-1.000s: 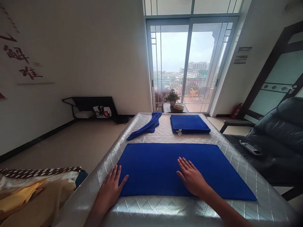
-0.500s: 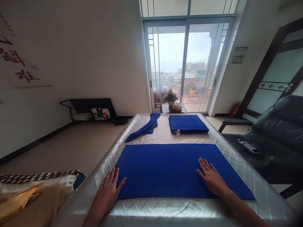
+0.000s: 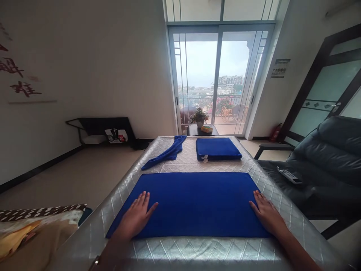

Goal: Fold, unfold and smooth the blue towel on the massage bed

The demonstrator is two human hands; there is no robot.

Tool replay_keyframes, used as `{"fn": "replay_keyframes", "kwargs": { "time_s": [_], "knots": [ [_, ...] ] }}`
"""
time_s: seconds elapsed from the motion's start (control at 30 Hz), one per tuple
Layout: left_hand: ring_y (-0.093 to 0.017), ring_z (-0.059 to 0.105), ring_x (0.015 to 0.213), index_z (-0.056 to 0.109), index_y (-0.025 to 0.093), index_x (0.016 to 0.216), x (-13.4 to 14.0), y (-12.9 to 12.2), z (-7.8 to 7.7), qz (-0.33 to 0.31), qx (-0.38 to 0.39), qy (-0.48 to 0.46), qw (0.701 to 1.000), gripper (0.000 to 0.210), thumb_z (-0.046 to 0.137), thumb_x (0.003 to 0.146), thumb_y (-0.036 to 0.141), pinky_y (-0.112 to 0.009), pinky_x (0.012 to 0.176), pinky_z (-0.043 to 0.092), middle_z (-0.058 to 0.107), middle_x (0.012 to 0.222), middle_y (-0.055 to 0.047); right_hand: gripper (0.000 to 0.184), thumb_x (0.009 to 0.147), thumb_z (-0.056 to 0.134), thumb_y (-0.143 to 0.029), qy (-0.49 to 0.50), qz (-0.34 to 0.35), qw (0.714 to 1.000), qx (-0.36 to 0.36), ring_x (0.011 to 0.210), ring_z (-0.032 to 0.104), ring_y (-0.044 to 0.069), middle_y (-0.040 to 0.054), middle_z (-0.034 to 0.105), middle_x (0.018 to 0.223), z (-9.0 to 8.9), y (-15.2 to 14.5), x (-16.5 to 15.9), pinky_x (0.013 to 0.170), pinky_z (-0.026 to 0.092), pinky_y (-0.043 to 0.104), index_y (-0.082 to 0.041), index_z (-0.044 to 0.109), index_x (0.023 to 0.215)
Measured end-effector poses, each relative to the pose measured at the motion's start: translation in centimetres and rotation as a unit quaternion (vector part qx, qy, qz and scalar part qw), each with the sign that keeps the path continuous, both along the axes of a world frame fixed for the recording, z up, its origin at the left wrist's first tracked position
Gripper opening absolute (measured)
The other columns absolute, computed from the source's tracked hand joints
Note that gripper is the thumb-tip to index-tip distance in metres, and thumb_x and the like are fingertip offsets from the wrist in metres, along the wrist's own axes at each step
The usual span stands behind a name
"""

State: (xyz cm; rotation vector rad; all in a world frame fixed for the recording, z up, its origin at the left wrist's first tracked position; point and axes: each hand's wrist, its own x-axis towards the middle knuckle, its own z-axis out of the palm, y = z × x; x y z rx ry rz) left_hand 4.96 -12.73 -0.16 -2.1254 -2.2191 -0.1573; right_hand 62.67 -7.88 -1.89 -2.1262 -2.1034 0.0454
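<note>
A blue towel (image 3: pixel 194 205) lies spread flat on the table with the silvery quilted cover (image 3: pixel 197 250). On its left part rests my left hand (image 3: pixel 137 214), open, palm down, thumb out to the side. My right hand (image 3: pixel 266 210) lies open at the towel's right edge, fingers pointing away from me. Beyond the towel sits a neat stack of folded blue towels (image 3: pixel 218 148) with a white tag at its front. Left of the stack, a crumpled blue cloth (image 3: pixel 166 153) stretches diagonally across the cover.
A dark armchair (image 3: pixel 324 169) with a white device (image 3: pixel 290 175) on its seat stands right of the table. Behind the far edge is a small dark table with a potted plant (image 3: pixel 199 117). Fabrics (image 3: pixel 31 241) lie at lower left; a bag (image 3: pixel 116 136) sits by the wall.
My right hand has slid right to the towel's edge. My left hand has moved from the towel's left edge inward onto it. The view has shifted slightly.
</note>
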Motion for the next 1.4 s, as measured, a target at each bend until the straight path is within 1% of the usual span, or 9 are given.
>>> {"fn": "replay_keyframes", "kwargs": {
  "time_s": [0.2, 0.33, 0.47, 0.73, 0.83, 0.93, 1.13, 1.23, 1.4],
  "knots": [
    [-0.024, 0.020, 0.155, 0.024, 0.019, 0.160, 12.9, 3.0, 2.6, -0.228, -0.066, -0.095, 0.967, 0.076, 0.021, 0.101, 0.067, -0.043, 0.126, 0.021, 0.019, 0.168, -0.009, 0.078, 0.096, 0.018, -0.054, 0.007, 0.002, 1.000, 0.001, 0.153, 0.022, 0.024, 0.0124, 0.029, 0.165, 0.2, -0.1, 0.0, 0.124, 0.020, 0.048, -0.009, 0.032, 0.158],
    [-0.023, 0.013, 0.156, 0.020, 0.018, 0.161, 15.5, 4.1, 2.4, -0.250, -0.081, -0.100, 0.960, 0.077, 0.020, 0.101, 0.067, -0.044, 0.128, 0.015, 0.015, 0.169, -0.010, 0.075, 0.096, 0.021, -0.052, 0.004, 0.003, 1.000, 0.010, 0.153, 0.023, 0.025, 0.0121, 0.031, 0.165, 0.2, -0.1, -0.1, 0.124, 0.021, 0.049, -0.011, 0.034, 0.157],
    [-0.024, 0.014, 0.156, 0.021, 0.017, 0.161, 12.4, 3.9, 1.4, -0.197, -0.082, -0.086, 0.973, 0.078, 0.020, 0.101, 0.067, -0.045, 0.127, 0.015, 0.016, 0.169, -0.009, 0.075, 0.096, 0.021, -0.053, 0.002, 0.001, 1.000, 0.014, 0.153, 0.025, 0.025, 0.0119, 0.032, 0.164, 0.0, -0.1, 0.0, 0.124, 0.022, 0.049, -0.011, 0.035, 0.157],
    [-0.030, 0.018, 0.155, 0.025, 0.006, 0.159, -2.8, 1.2, -1.3, -0.016, -0.039, -0.016, 0.999, 0.084, 0.016, 0.099, 0.065, -0.052, 0.124, 0.021, 0.021, 0.167, -0.016, 0.078, 0.096, 0.018, -0.052, -0.011, 0.002, 1.000, 0.005, 0.153, 0.024, 0.025, 0.0123, 0.029, 0.165, -0.2, 0.0, 0.1, 0.124, 0.021, 0.048, -0.007, 0.031, 0.158],
    [-0.032, 0.023, 0.154, 0.026, 0.005, 0.158, -6.8, 0.3, -2.4, 0.029, -0.011, -0.004, 1.000, 0.084, 0.015, 0.099, 0.063, -0.053, 0.122, 0.025, 0.024, 0.166, -0.019, 0.079, 0.096, 0.018, -0.053, -0.015, 0.000, 1.000, -0.009, 0.153, 0.022, 0.025, 0.0114, 0.027, 0.166, -0.1, 0.0, 0.1, 0.124, 0.020, 0.049, -0.007, 0.030, 0.159],
    [-0.033, 0.028, 0.152, 0.028, 0.005, 0.158, -8.2, -0.1, -3.3, 0.039, 0.026, -0.004, 0.999, 0.084, 0.016, 0.098, 0.063, -0.053, 0.120, 0.030, 0.029, 0.164, -0.020, 0.078, 0.097, 0.017, -0.052, -0.025, -0.005, 1.000, -0.013, 0.153, 0.023, 0.024, 0.0110, 0.026, 0.166, 0.1, 0.0, 0.2, 0.124, 0.021, 0.049, -0.007, 0.029, 0.159],
    [-0.033, 0.032, 0.150, 0.028, 0.008, 0.158, -7.7, 0.1, -3.8, 0.051, 0.045, -0.024, 0.997, 0.085, 0.018, 0.097, 0.067, -0.054, 0.119, 0.031, 0.031, 0.164, -0.018, 0.071, 0.096, 0.022, -0.040, -0.094, 0.011, 0.995, 0.019, 0.151, 0.028, 0.028, 0.0146, 0.033, 0.163, 1.3, -0.3, -1.5, 0.123, 0.022, 0.052, -0.003, 0.039, 0.154],
    [-0.032, 0.028, 0.152, 0.025, 0.006, 0.159, -7.5, 0.1, -3.5, 0.063, 0.028, -0.042, 0.997, 0.089, 0.019, 0.096, 0.069, -0.052, 0.122, 0.027, 0.025, 0.166, -0.017, 0.066, 0.099, 0.020, -0.037, -0.090, 0.076, 0.993, 0.032, 0.152, 0.027, 0.026, 0.0135, 0.035, 0.161, 2.7, -0.5, -6.1, 0.124, 0.020, 0.050, -0.005, 0.041, 0.154],
    [-0.033, 0.029, 0.152, 0.028, 0.007, 0.158, -7.4, 0.0, -3.1, 0.066, 0.032, -0.045, 0.996, 0.088, 0.022, 0.097, 0.069, -0.053, 0.121, 0.029, 0.026, 0.165, -0.017, 0.068, 0.105, 0.016, -0.052, -0.010, 0.212, 0.977, -0.013, 0.152, 0.024, 0.020, 0.0075, 0.031, 0.163, 5.6, 0.0, -17.0, 0.125, 0.021, 0.042, -0.014, 0.036, 0.158]
  ]
}}
